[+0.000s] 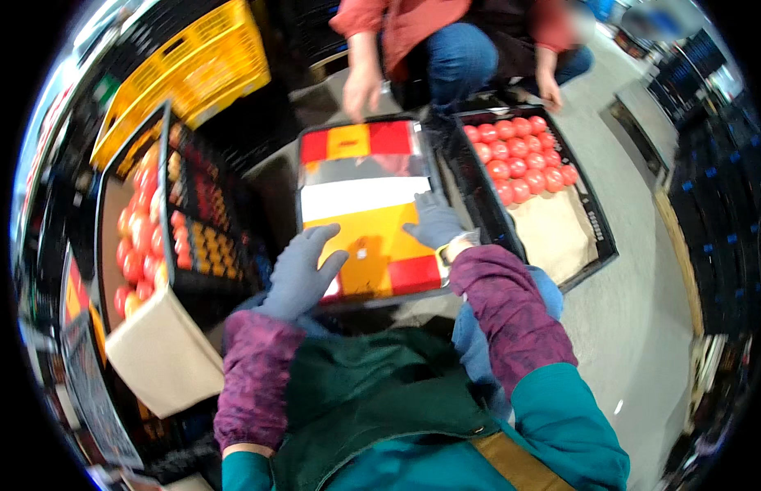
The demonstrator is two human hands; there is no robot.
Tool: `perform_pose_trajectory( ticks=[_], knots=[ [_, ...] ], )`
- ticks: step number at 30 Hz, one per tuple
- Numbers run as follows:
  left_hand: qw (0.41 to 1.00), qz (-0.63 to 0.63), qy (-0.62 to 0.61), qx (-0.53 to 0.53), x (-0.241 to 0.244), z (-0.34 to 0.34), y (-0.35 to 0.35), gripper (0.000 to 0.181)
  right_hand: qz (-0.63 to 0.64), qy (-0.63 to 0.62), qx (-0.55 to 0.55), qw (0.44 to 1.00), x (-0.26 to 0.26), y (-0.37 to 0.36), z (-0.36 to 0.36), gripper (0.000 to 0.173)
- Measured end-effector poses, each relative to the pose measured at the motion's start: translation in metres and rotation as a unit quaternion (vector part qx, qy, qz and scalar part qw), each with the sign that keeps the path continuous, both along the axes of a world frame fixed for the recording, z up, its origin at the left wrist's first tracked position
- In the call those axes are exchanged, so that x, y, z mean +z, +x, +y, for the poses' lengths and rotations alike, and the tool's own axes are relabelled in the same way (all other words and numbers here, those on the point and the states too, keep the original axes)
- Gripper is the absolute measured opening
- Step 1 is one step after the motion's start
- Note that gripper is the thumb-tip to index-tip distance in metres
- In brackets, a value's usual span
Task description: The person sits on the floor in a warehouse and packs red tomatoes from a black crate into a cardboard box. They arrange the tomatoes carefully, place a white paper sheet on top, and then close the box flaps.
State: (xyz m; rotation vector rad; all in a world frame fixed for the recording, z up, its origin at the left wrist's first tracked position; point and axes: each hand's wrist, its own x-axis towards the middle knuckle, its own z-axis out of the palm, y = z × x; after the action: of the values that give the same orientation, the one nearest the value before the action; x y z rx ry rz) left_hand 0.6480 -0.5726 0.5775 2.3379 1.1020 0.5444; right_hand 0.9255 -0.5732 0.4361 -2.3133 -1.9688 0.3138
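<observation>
Before me lies a black crate [299, 184] topped by a glossy red, orange and white cover [346, 258]. My right hand [438, 220], in a grey glove, rests with spread fingers at the cover's right side. At the near left corner is my left hand [303, 270], also grey-gloved, its thumb and fingers apart over the edge; whether it touches the cover I cannot tell. Neither hand holds anything. On the right, an open black crate [592, 224] holds rows of tomatoes [516, 167] beside a sheet of brown paper [555, 236].
To my left, a black crate [101, 245] holds loose tomatoes [141, 227], with brown paper [165, 356] hanging over its near end. Behind it stands a yellow plastic crate [190, 67]. A person [454, 55] crouches opposite, one hand [362, 86] near the covered crate. Stacked dark crates [718, 202] stand far right.
</observation>
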Motion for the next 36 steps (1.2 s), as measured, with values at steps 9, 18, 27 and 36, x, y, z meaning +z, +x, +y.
perform_pose_trajectory(
  ticks=[9, 18, 27, 36],
  knots=[
    [0.962, 0.085, -0.259, 0.003, -0.081, 0.119, 0.054, 0.057, 0.176, -0.035, 0.164, 0.97, 0.1, 0.023, -0.014, 0.036],
    [0.837, 0.321, -0.329, -0.296, -0.057, -0.022, 0.039, 0.042, 0.204, -0.259, 0.281, 0.901, 0.075, -0.012, -0.11, 0.052],
    [0.946, 0.296, -0.074, -0.112, -0.111, -0.082, 0.035, 0.041, -0.084, -0.159, 0.203, 0.963, 0.035, -0.042, -0.102, 0.053],
    [0.929, 0.366, -0.006, -0.061, -0.106, -0.064, 0.025, 0.054, 0.164, -0.143, 0.031, 0.975, 0.017, -0.04, -0.105, 0.052]
  ],
)
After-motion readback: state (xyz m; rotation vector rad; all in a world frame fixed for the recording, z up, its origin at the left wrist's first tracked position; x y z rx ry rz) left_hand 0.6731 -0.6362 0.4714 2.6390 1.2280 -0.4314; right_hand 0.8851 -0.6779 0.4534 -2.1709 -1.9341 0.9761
